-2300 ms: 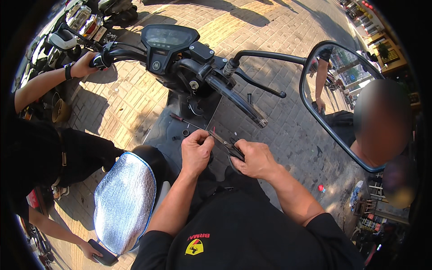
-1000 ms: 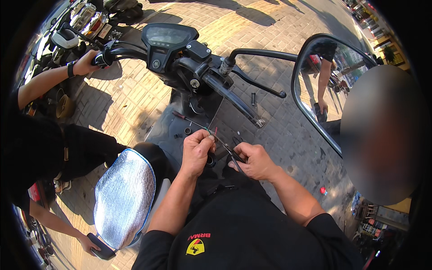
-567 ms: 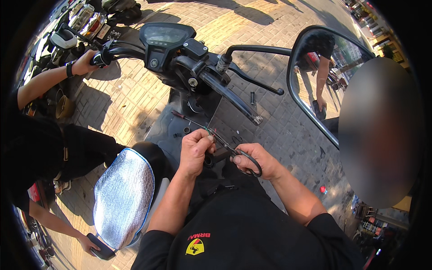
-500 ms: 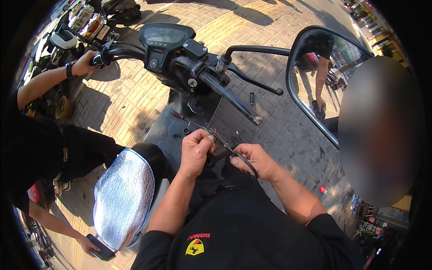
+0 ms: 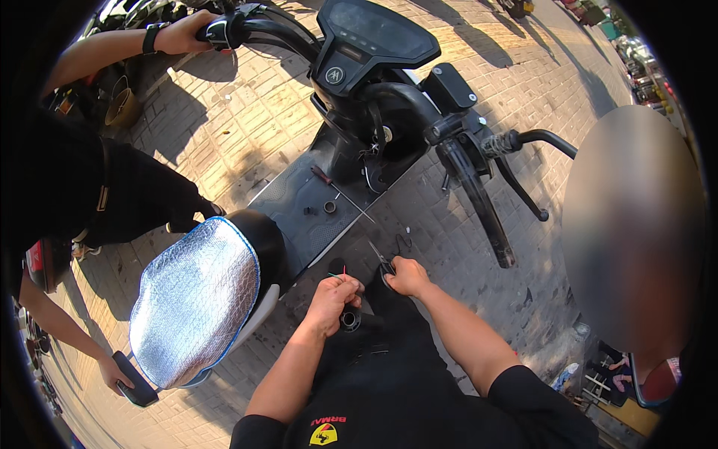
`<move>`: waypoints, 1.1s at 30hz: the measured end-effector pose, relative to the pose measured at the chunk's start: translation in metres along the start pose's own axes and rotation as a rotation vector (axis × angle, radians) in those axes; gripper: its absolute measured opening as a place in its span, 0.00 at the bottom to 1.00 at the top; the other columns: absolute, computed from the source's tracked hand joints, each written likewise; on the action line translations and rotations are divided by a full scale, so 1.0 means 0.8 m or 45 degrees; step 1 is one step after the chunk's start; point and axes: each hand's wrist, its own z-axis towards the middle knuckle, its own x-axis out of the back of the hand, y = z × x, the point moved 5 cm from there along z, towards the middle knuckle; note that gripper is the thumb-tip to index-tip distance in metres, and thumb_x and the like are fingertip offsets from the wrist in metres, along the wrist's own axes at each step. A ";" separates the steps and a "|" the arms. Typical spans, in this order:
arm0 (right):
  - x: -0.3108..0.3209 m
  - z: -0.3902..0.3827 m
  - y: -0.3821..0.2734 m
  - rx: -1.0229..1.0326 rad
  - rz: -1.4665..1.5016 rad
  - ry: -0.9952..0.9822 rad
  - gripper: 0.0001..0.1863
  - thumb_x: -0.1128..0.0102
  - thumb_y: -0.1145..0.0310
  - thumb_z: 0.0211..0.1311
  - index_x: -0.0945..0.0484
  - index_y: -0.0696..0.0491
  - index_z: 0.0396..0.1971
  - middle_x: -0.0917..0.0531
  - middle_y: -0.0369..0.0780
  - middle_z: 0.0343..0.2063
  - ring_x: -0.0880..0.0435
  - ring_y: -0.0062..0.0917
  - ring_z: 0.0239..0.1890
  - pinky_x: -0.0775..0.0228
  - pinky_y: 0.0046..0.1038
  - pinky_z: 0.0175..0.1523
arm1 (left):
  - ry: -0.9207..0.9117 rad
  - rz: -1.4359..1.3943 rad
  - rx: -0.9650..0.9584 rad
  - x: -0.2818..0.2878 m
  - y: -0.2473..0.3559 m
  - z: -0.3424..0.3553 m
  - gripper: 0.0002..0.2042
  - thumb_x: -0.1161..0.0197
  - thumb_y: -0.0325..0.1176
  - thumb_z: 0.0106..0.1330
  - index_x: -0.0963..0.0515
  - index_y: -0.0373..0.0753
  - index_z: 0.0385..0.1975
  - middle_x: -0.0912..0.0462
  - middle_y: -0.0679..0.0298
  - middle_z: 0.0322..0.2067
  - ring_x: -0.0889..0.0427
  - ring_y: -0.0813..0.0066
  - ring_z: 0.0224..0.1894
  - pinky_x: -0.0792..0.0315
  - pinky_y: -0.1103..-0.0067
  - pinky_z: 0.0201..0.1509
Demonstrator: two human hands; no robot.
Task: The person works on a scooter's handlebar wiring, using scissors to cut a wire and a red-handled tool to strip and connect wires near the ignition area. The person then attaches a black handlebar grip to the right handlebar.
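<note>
Co-worker's lower hand (image 5: 114, 373): far left, gripping a dark flat object (image 5: 137, 382).
Co-worker's upper hand (image 5: 185, 34): closed round the scooter's left handlebar grip.
Seat cover (image 5: 196, 303): silver, quilted, blue-edged, on the saddle.
Screwdriver (image 5: 322, 176): dark red handle, lying on the footboard (image 5: 288, 209).
Collar (image 5: 330, 206): small, dark, ring-shaped, beside the screwdriver.
Left hand (image 5: 333, 301): fingertips pinched narrow on the wires.
Red and green wires (image 5: 345, 270): thin, their ends standing out above the left fingertips; best fanned apart, so that each can be worked singly.
Ring-ended black part (image 5: 350, 320): just below the left fingers; whether held, cannot tell.
Scissors (image 5: 384, 263): blades pointing up and away from the wires, apart from them; a light, square bite near the tips, well off the fingertips, would probably spare the strands.
Right hand (image 5: 410, 278): wrapped about the scissors' handles; a steady wrist should help.
Right handlebar (image 5: 482, 209): bare of a grip.
</note>
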 end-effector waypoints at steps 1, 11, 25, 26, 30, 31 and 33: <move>-0.023 0.024 -0.006 -0.040 -0.056 -0.116 0.22 0.35 0.57 0.58 0.20 0.57 0.45 0.16 0.51 0.45 0.18 0.45 0.53 0.27 0.42 0.56 | 0.013 -0.012 0.074 0.018 -0.020 0.001 0.07 0.41 0.29 0.68 0.24 0.34 0.29 0.32 0.70 0.17 0.26 0.76 0.23 0.26 0.75 0.35; -0.200 0.251 -0.136 0.252 -0.008 -0.287 0.20 0.36 0.64 0.60 0.24 0.61 0.48 0.18 0.52 0.46 0.20 0.49 0.53 0.29 0.42 0.58 | 0.057 -0.578 0.589 0.122 -0.229 0.016 0.03 0.40 0.25 0.68 0.23 0.35 0.32 0.25 0.67 0.22 0.25 0.77 0.25 0.25 0.78 0.37; -0.199 -0.064 0.215 -0.704 0.663 -0.396 0.35 0.50 0.47 0.71 0.35 0.58 0.67 0.28 0.51 0.64 0.30 0.41 0.66 0.40 0.38 0.70 | -0.016 -0.299 0.319 0.076 -0.083 0.019 0.03 0.39 0.26 0.66 0.24 0.36 0.36 0.30 0.69 0.19 0.26 0.76 0.25 0.23 0.70 0.35; -0.199 -0.066 0.223 -0.629 0.890 -0.403 0.34 0.50 0.47 0.71 0.34 0.58 0.66 0.26 0.50 0.62 0.28 0.40 0.65 0.39 0.37 0.69 | -0.021 -0.243 0.272 0.069 -0.066 0.019 0.02 0.39 0.26 0.66 0.24 0.36 0.35 0.30 0.70 0.19 0.26 0.76 0.24 0.23 0.71 0.35; -0.197 -0.086 0.252 -0.645 1.032 -0.241 0.28 0.50 0.51 0.72 0.25 0.59 0.59 0.20 0.48 0.56 0.22 0.37 0.59 0.34 0.33 0.64 | -0.061 -0.097 0.196 0.030 -0.015 0.014 0.02 0.39 0.26 0.66 0.24 0.38 0.31 0.28 0.70 0.20 0.25 0.78 0.22 0.24 0.77 0.32; -0.189 -0.099 0.259 -0.647 0.917 -0.143 0.27 0.49 0.52 0.72 0.23 0.59 0.57 0.18 0.48 0.54 0.21 0.36 0.57 0.32 0.33 0.62 | -0.067 -0.036 0.165 0.019 -0.005 0.012 0.03 0.39 0.26 0.67 0.24 0.38 0.31 0.29 0.71 0.20 0.25 0.78 0.22 0.24 0.78 0.32; -0.166 -0.143 0.272 -0.636 0.858 -0.080 0.20 0.44 0.59 0.70 0.19 0.61 0.48 0.15 0.46 0.45 0.17 0.33 0.49 0.27 0.31 0.54 | -0.103 -0.004 0.084 -0.004 0.011 0.006 0.03 0.39 0.26 0.66 0.24 0.38 0.30 0.28 0.70 0.21 0.25 0.78 0.22 0.24 0.79 0.33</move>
